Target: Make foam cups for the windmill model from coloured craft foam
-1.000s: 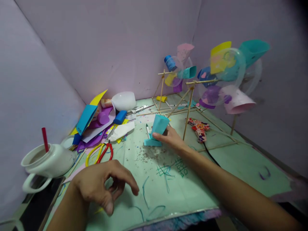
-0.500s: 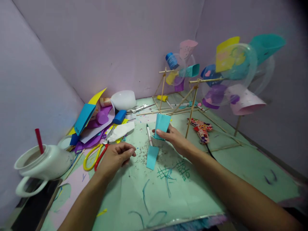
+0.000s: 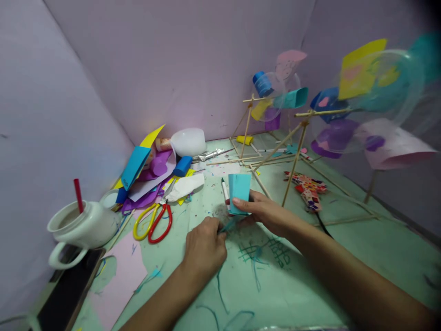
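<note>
My right hand [image 3: 263,209] grips a folded light-blue paper piece [image 3: 240,189] upright, its thumb across the lower front. My left hand [image 3: 206,246] is closed at the table's middle, pinching a smaller blue paper piece [image 3: 230,224], which appears edge-on and partly hidden by the fingers. Just behind the folded piece lies a white marker [image 3: 224,188] with a dark green tip, its lower end hidden. Scissors [image 3: 160,224] with one yellow and one red handle rest left of my left hand, blades among paper scraps.
A white teapot [image 3: 93,230] with a red stick in it stands left. Coloured paper scraps [image 3: 138,165] and a white bottle [image 3: 188,142] lie behind. To the right, two stick frames [image 3: 298,151] carry wheels of paper cups, near a patterned glue gun [image 3: 308,186].
My left hand has moved right from beside the scissors and picked up the small blue paper piece from the table. My right hand still holds the folded paper. The view has shifted left.
</note>
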Tool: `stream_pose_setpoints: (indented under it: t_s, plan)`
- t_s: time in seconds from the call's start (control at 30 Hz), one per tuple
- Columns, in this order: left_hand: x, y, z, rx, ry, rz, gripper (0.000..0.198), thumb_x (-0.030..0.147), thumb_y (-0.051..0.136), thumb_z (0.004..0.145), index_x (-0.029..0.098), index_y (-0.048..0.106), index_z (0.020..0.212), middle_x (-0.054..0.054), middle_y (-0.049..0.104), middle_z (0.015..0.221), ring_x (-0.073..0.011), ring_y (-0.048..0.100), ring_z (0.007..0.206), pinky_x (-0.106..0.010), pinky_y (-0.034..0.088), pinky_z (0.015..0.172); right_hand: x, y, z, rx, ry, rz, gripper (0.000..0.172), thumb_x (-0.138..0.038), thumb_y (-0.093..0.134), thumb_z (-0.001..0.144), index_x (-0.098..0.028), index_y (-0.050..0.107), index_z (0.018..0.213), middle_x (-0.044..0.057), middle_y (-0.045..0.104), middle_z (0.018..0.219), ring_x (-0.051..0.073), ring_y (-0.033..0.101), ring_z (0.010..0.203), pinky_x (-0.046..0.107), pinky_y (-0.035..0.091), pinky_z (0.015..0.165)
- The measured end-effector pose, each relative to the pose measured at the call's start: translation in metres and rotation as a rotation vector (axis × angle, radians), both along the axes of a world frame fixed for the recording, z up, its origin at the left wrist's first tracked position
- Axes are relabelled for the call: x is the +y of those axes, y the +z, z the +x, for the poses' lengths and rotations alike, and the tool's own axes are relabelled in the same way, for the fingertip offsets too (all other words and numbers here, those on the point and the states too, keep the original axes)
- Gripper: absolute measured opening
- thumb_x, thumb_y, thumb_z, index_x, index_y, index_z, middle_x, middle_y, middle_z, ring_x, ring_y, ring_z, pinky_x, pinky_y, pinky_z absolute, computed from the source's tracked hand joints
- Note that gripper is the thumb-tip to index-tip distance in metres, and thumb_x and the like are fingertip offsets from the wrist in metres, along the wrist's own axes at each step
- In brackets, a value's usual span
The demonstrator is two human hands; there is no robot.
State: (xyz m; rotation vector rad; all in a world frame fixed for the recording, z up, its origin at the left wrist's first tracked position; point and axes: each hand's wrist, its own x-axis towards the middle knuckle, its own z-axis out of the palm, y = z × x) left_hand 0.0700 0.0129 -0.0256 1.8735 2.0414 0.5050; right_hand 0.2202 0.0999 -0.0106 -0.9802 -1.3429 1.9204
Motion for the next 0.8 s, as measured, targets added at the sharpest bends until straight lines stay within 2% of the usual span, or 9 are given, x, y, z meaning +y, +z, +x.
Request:
stream_pose_setpoints:
  t_s: [0.1, 0.17, 0.23, 0.33, 0.43, 0.5, 0.57, 0.7, 0.8]
  plan:
    - [0.008, 0.009, -0.024, 0.066, 0.057, 0.016, 0.023, 0.028, 0.047, 0.081, 0.022, 0.058, 0.062, -0.003, 0.062, 0.065, -0.0185, 0.057, 0.064, -0.026, 0.031, 0.058, 0.004, 0.002, 0.000, 0.051, -0.124, 0.053, 0.039, -0.045, 0.074, 0.066, -0.019, 0.062, 0.093, 0.007, 0.066, 0.094, 0.021, 0.063, 0.078, 0.029, 0.054, 0.057]
    - [0.014, 0.020, -0.049, 0.157, 0.207, 0.047, 0.029, 0.032, 0.042, 0.084, 0.022, 0.060, 0.065, -0.005, 0.063, 0.068, -0.0211, 0.058, 0.069, -0.028, 0.033, 0.061, 0.005, 0.004, 0.000, 0.063, -0.176, 0.074, 0.041, -0.046, 0.074, 0.065, -0.020, 0.062, 0.095, 0.009, 0.066, 0.099, 0.022, 0.063, 0.083, 0.030, 0.054, 0.059]
    - [0.020, 0.034, -0.075, 0.260, 0.411, 0.078, 0.034, 0.035, 0.034, 0.087, 0.020, 0.064, 0.089, -0.012, 0.066, 0.088, -0.0284, 0.060, 0.083, -0.032, 0.035, 0.065, 0.004, 0.005, 0.000, 0.048, -0.192, 0.080, 0.044, -0.047, 0.075, 0.063, -0.019, 0.062, 0.094, 0.010, 0.066, 0.101, 0.024, 0.062, 0.086, 0.031, 0.054, 0.059]
    - [0.022, 0.050, -0.105, 0.370, 0.596, 0.071, 0.052, 0.041, 0.027, 0.088, 0.012, 0.046, 0.126, -0.025, 0.055, 0.119, -0.0404, 0.056, 0.099, -0.040, 0.037, 0.068, 0.002, 0.005, -0.001, 0.049, -0.194, 0.078, 0.046, -0.049, 0.076, 0.060, -0.019, 0.063, 0.092, 0.008, 0.066, 0.095, 0.023, 0.061, 0.087, 0.031, 0.052, 0.064]
    - [0.018, 0.052, -0.121, 0.388, 0.530, -0.065, 0.041, 0.042, 0.039, 0.082, 0.017, 0.059, 0.109, -0.018, 0.066, 0.100, -0.0372, 0.060, 0.089, -0.037, 0.038, 0.063, 0.000, 0.002, -0.002, 0.051, -0.201, 0.104, 0.045, -0.049, 0.077, 0.059, -0.017, 0.064, 0.089, 0.006, 0.066, 0.085, 0.021, 0.060, 0.079, 0.033, 0.050, 0.070]
    - [0.015, 0.046, -0.125, 0.375, 0.420, -0.177, 0.021, 0.033, 0.055, 0.070, 0.021, 0.064, 0.085, -0.010, 0.068, 0.078, -0.0303, 0.062, 0.074, -0.031, 0.037, 0.056, 0.001, 0.001, -0.002, 0.047, -0.206, 0.119, 0.045, -0.048, 0.077, 0.059, -0.017, 0.065, 0.089, 0.006, 0.066, 0.084, 0.020, 0.060, 0.077, 0.034, 0.049, 0.071]
    - [0.014, 0.036, -0.128, 0.378, 0.353, -0.233, 0.015, 0.020, 0.060, 0.058, 0.022, 0.061, 0.074, -0.007, 0.067, 0.070, -0.0266, 0.062, 0.068, -0.028, 0.034, 0.052, 0.001, 0.000, -0.002, 0.050, -0.216, 0.116, 0.045, -0.047, 0.077, 0.060, -0.017, 0.065, 0.090, 0.006, 0.066, 0.085, 0.020, 0.060, 0.077, 0.033, 0.049, 0.070]
    - [0.019, 0.021, -0.132, 0.374, 0.358, -0.232, 0.016, 0.011, 0.058, 0.051, 0.021, 0.055, 0.063, -0.008, 0.063, 0.063, -0.0282, 0.061, 0.070, -0.029, 0.033, 0.052, 0.000, 0.004, -0.002, 0.105, -0.206, 0.045, 0.043, -0.046, 0.078, 0.059, -0.018, 0.065, 0.089, 0.007, 0.066, 0.088, 0.021, 0.061, 0.079, 0.032, 0.050, 0.067]
    - [0.025, 0.022, -0.135, 0.309, 0.413, -0.213, 0.012, 0.014, 0.059, 0.050, 0.022, 0.050, 0.055, -0.005, 0.057, 0.053, -0.0285, 0.060, 0.064, -0.030, 0.033, 0.051, -0.001, 0.006, -0.004, 0.181, -0.200, -0.055, 0.041, -0.043, 0.080, 0.056, -0.019, 0.065, 0.086, 0.005, 0.066, 0.087, 0.019, 0.061, 0.077, 0.031, 0.051, 0.065]
